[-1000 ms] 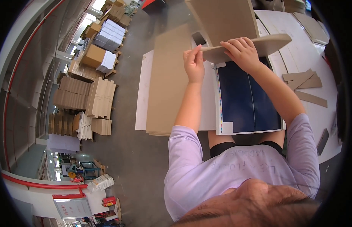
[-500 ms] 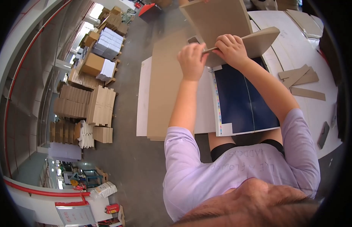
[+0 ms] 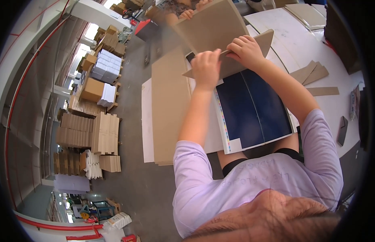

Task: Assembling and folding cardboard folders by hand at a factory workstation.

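Observation:
A grey-brown cardboard sheet [image 3: 263, 43] stands tilted over the far end of a dark blue printed sheet [image 3: 231, 109]. On its upper edge, my right hand [image 3: 247, 52] is closed, fingers over the top and thumb on the near side. Slightly blurred, my left hand [image 3: 206, 69] is closed on the same edge further left, where a pointed corner sticks out past it. The printed sheet has white margins and a strip of colour patches along its left side; a thin pale line runs down it. The cardboard covers its far end.
Across the table, a co-worker's hand [image 3: 187, 14] holds another upright cardboard panel [image 3: 215, 26]. Large cardboard sheets [image 3: 167, 109] are stacked at left. Cardboard strips [image 3: 322, 91] and a dark flat object [image 3: 342, 131] lie on the white table [image 3: 294, 44] at right. Loaded pallets [image 3: 106, 133] stand beyond the floor.
The view has shifted, and the printed sheet appears further left and lower. The cardboard's left corner now shows past my left hand. More of the co-worker's hands have come into view.

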{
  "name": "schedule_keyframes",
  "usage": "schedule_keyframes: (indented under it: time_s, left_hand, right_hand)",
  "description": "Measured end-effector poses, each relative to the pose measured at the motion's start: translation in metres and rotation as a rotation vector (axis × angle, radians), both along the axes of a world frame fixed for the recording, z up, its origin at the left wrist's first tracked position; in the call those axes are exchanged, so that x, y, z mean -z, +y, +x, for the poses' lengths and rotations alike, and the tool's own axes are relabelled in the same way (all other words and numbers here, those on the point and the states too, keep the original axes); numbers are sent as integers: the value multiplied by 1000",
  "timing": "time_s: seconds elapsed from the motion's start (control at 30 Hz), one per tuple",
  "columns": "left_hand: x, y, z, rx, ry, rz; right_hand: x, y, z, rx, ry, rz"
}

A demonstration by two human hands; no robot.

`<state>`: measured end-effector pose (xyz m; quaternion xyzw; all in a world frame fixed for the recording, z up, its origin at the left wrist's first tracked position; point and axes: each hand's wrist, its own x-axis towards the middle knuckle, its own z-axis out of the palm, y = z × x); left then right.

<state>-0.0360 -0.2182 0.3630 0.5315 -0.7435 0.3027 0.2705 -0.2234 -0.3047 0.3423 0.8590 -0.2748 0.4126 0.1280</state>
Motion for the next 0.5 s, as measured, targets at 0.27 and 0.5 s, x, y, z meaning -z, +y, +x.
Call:
schedule_keyframes:
  time_s: [0.27, 0.5]
  left_hand:
    - [-6, -26, -2, 17, 153, 74]
    - [-7, -27, 3, 16, 190, 159]
  right_hand:
    - [-9, -40, -52, -189, 60, -157]
    - [9, -82, -147, -396, -142, 852]
